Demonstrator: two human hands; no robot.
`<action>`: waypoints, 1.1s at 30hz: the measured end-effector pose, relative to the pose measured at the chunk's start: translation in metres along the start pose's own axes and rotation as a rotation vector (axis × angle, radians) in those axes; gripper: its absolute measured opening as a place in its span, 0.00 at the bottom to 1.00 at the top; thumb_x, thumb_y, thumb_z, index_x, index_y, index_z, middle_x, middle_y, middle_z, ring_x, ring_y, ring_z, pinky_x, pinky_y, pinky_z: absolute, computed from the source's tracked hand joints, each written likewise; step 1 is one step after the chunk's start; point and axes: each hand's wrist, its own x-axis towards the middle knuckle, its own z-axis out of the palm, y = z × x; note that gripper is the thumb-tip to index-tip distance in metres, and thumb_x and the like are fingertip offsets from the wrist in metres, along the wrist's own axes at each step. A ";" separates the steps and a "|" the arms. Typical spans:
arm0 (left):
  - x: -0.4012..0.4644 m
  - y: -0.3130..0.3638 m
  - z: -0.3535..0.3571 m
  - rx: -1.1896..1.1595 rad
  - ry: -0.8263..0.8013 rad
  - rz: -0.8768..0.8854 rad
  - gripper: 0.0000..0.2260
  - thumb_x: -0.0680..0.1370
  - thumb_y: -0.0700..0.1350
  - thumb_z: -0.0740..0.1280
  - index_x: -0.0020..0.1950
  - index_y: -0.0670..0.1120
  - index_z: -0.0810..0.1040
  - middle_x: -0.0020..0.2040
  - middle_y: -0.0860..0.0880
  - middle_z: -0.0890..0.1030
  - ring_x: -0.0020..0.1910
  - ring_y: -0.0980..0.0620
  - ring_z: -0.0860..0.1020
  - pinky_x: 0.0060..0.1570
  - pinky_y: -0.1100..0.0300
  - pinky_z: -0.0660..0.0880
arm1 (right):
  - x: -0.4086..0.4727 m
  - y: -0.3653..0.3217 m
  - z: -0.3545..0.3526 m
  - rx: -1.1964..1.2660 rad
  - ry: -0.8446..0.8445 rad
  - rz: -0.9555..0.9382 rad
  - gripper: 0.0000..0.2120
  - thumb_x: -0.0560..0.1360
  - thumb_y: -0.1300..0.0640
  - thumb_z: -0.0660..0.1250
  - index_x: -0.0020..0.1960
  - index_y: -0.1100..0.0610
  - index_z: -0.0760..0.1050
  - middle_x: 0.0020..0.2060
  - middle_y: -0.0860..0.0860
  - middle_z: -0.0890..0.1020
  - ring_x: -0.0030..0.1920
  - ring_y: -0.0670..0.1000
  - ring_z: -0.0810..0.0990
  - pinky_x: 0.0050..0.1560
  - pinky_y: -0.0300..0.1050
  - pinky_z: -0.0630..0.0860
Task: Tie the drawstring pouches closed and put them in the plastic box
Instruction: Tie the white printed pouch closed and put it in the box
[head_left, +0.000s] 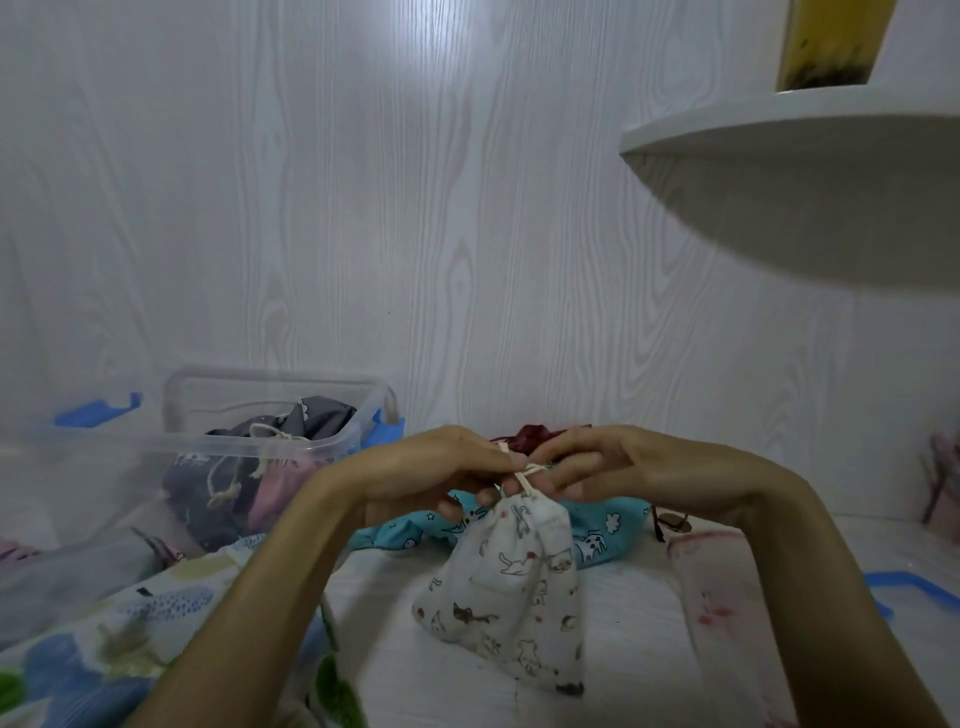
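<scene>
Left hand: left hand (441, 467) raised over the table, fingers curled, pinching the cream cotton drawstring cord (525, 475) at the pouch neck.
Right hand: right hand (592, 462) opposite and nearly touching the left, fingers curled on the same cord; exact hold partly hidden by the fingers.
Cord: crossed between the fingertips just above the gathered neck; whether a knot is finished, cannot tell.
Held pouch: white fabric drawstring pouch printed with small cats (511, 587) hangs from the cord, neck cinched, lower end resting on the white table surface (623, 649).
Behind the hands: a turquoise cloud-print pouch (602, 530) lying flat; a dark red pouch (530, 435) mostly hidden by the fingers.
Box: clear plastic storage box with blue clips (270, 410) to the left, against the white wood-grain wall (363, 208); inside, dark grey and pink pouches (249, 478) with knotted cream cords.
Foreground left: leaf-print cloth (119, 649), blurred.
Upper right: white rounded shelf (805, 171).
</scene>
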 end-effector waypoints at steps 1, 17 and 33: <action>0.000 0.000 -0.002 -0.007 0.001 -0.008 0.13 0.78 0.51 0.62 0.37 0.50 0.80 0.29 0.54 0.71 0.29 0.60 0.68 0.27 0.68 0.61 | 0.000 0.000 0.001 -0.018 -0.010 0.013 0.17 0.74 0.56 0.68 0.62 0.51 0.73 0.55 0.47 0.83 0.59 0.44 0.79 0.66 0.41 0.67; 0.009 -0.002 0.009 -0.669 0.225 -0.035 0.08 0.70 0.44 0.71 0.47 0.45 0.85 0.37 0.51 0.85 0.29 0.61 0.80 0.28 0.71 0.75 | -0.012 -0.030 0.008 -0.058 0.308 -0.173 0.11 0.76 0.50 0.63 0.41 0.54 0.81 0.24 0.45 0.74 0.25 0.41 0.69 0.27 0.29 0.66; 0.012 -0.008 0.005 -0.514 0.320 0.037 0.04 0.68 0.38 0.71 0.38 0.47 0.83 0.30 0.50 0.76 0.28 0.59 0.73 0.24 0.69 0.68 | 0.016 -0.007 0.015 -0.129 0.341 -0.172 0.09 0.74 0.50 0.68 0.52 0.47 0.82 0.47 0.46 0.84 0.51 0.46 0.81 0.58 0.44 0.75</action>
